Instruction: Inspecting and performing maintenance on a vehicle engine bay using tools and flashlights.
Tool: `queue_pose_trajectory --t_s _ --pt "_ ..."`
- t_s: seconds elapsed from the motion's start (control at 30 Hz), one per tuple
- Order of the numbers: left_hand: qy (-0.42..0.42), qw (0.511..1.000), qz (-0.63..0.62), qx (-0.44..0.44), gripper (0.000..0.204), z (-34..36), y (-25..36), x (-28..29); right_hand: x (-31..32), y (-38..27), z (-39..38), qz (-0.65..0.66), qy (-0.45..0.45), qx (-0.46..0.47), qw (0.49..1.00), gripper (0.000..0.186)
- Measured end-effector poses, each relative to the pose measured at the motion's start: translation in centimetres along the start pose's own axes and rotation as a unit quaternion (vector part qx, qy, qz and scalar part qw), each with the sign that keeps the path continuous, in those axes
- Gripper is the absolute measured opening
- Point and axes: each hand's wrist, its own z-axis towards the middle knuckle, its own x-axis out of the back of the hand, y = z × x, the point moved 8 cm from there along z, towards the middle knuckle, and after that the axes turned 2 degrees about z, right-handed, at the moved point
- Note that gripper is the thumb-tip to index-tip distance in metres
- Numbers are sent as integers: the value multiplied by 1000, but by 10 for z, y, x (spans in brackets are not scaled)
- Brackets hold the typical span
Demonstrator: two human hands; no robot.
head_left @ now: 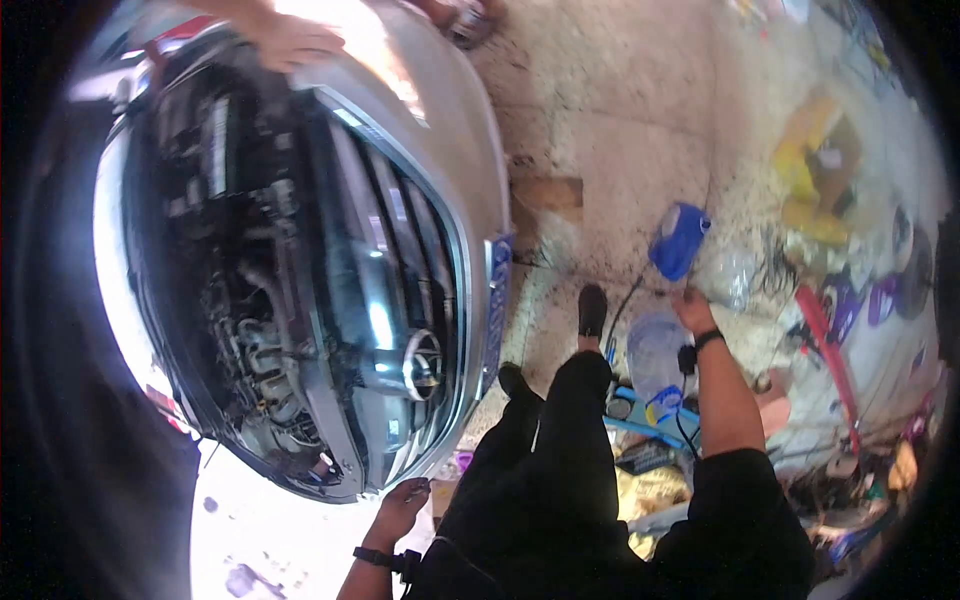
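Observation:
My left hand [403, 506] is beside the near front corner of a silver car [478, 120]. Its fingers are pinched together, with something small and dark at the tips that I cannot make out. Out to the right, my right hand [693, 313] hangs by the rim of a clear plastic tub [652, 345], just short of a blue plastic container [680, 240]. Its fingers look curled in; what they hold, if anything, is too small to tell. The car's engine bay [250, 270] is exposed behind the dark grille [395, 220] and round emblem [423, 365].
Another person's hand [295, 40] rests on the far fender. A clear plastic bag [735, 275], yellow packaging [815, 165] and a red floor jack handle [828, 345] lie to the right. Cardboard [545, 198] is by the bumper. Blue-lidded items and clutter sit near my legs.

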Motion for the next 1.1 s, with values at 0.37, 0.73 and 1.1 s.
queue_pose_trajectory --t_s 0.37,0.73,1.1 --pt "168 868 -125 -451 55 -134 124 140 177 -168 -160 -240 12 22 970 60" --pt "419 487 11 -766 29 -413 111 283 101 -301 -195 -94 -92 37 991 46" --pt "698 453 107 -545 33 -464 116 346 61 -377 -110 -146 -208 66 965 51"
